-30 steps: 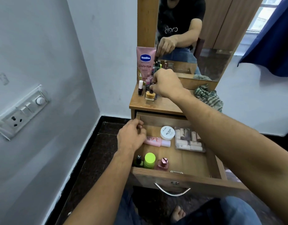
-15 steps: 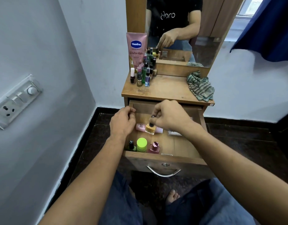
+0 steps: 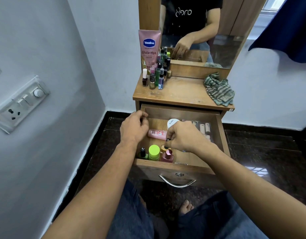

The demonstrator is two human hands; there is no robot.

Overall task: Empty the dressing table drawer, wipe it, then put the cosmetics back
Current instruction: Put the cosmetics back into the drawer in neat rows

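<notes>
I see the right hand (image 3: 183, 137) pinching the black cap of 1 yellow bottle (image 3: 163, 148), low in the open drawer (image 3: 166, 167), just behind the pink bottle (image 3: 167, 156) and near the green-capped bottle (image 3: 154, 152). Left hand (image 3: 134, 128) has its fingers curled over the drawer's left wall. Bench (image 3: 183, 94) carries 1 Vaseline tube (image 3: 149, 49), a bottle cluster (image 3: 157, 75) and 1 striped cloth (image 3: 218, 90).

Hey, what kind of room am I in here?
Probably a home bedroom or dressing corner: a wooden dressing table with a mirror, small cosmetic bottles clustered on its top, and an open drawer holding more.
</notes>
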